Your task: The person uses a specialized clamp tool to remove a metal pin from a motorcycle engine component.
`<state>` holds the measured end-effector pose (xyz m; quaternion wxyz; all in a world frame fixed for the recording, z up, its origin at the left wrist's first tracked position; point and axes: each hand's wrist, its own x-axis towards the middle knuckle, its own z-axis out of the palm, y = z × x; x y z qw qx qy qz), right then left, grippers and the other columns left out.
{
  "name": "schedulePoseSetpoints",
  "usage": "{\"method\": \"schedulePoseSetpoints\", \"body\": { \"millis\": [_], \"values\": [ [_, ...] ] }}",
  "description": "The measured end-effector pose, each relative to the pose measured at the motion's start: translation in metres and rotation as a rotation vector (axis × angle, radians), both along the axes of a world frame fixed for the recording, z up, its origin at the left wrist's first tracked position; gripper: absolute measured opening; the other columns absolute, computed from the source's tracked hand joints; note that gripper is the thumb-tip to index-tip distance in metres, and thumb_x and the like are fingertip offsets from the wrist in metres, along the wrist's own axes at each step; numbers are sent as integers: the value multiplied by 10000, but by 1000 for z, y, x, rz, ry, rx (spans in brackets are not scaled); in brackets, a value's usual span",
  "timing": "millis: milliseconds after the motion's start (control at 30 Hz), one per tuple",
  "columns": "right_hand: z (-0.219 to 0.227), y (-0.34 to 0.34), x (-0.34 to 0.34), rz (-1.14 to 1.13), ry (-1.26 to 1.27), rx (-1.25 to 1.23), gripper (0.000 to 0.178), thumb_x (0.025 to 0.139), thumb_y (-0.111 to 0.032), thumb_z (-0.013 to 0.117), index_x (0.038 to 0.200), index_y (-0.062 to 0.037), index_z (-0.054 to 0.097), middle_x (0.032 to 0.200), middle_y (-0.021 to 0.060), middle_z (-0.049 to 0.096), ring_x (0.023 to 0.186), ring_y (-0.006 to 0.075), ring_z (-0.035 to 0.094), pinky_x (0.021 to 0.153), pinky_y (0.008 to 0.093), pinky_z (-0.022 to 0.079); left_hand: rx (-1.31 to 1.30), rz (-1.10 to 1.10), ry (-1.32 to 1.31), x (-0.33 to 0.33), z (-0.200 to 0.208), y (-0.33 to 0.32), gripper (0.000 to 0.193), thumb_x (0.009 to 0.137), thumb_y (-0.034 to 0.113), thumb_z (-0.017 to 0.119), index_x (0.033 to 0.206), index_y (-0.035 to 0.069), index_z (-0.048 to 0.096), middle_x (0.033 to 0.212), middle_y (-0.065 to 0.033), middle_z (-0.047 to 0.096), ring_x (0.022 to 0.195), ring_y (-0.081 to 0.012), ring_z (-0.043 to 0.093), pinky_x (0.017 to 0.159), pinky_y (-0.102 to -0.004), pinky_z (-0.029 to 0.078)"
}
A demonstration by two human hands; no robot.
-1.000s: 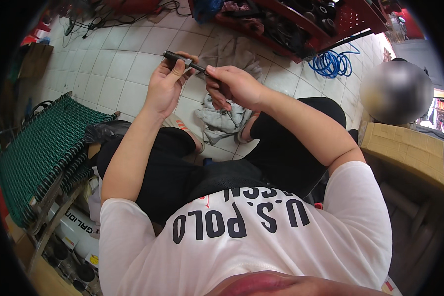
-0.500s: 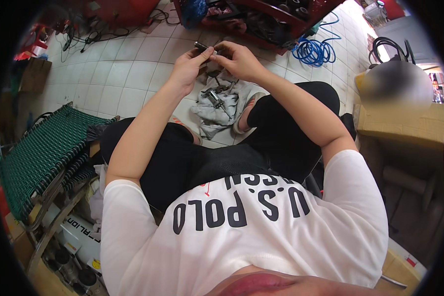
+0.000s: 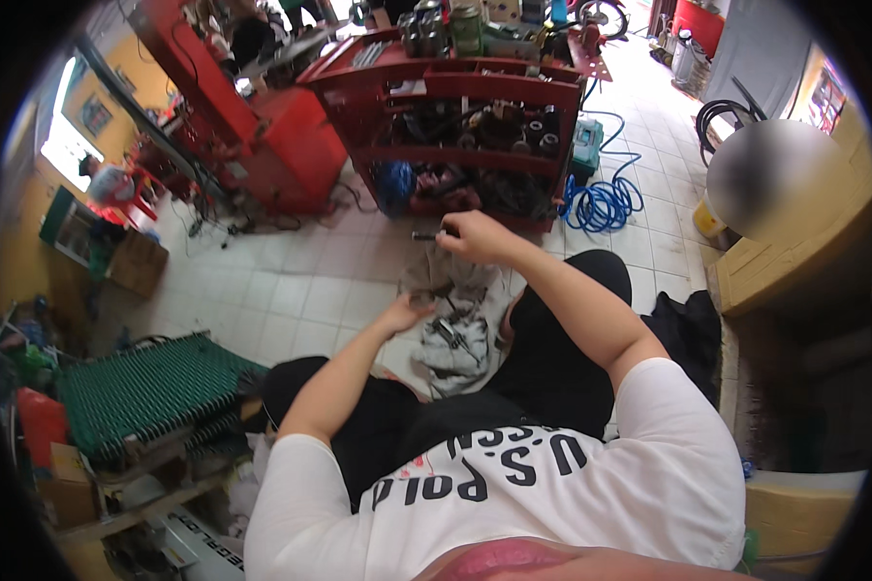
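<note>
Out in front, my right hand [image 3: 482,237] pinches a short dark metal cylinder [image 3: 423,235], which points left from the fingertips. My left hand [image 3: 407,315] is lower, beside a brownish cloth [image 3: 436,271] on the floor, its fingers stretched toward the cloth's edge. Whether they touch the cloth is hard to make out. Between my feet a stained whitish rag [image 3: 452,363] is spread on the tiles. A silvery metal part [image 3: 452,332] lies on that rag, with smaller dark pieces too small to name.
A red tool cart [image 3: 455,165] full of parts stands ahead, with a coiled blue hose [image 3: 601,201] on its right. Beyond the left side is a red machine [image 3: 281,145]. A green woven seat [image 3: 150,392] is at my left, a yellowish cabinet [image 3: 794,232] at my right.
Both hands were together at the metal cylinder. My left hand has let go and dropped toward the cloth, while my right hand keeps the cylinder. The view has tilted up.
</note>
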<state>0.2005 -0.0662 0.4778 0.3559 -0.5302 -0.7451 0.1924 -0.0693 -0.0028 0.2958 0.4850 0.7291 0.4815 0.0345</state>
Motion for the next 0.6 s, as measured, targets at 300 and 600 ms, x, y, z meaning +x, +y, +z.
{"method": "schedulePoseSetpoints", "body": {
  "millis": [300, 600],
  "values": [
    [3, -25, 9, 59, -118, -73, 385, 843, -342, 699, 998, 11, 701, 936, 229, 722, 917, 418, 694, 820, 499, 542, 27, -148, 367, -17, -45, -21, 920, 851, 490, 828, 1477, -63, 442, 1238, -254, 698, 1137, -351, 687, 965, -403, 535],
    [9, -34, 52, 12, -58, -62, 378, 793, -292, 737, 1013, 8, 673, 891, 237, 701, 887, 423, 686, 796, 491, 535, 183, -277, 498, 39, -56, -6, 836, 866, 509, 782, 1438, -36, 512, 1364, -256, 631, 1260, -387, 616, 1058, -432, 491]
  ]
}}
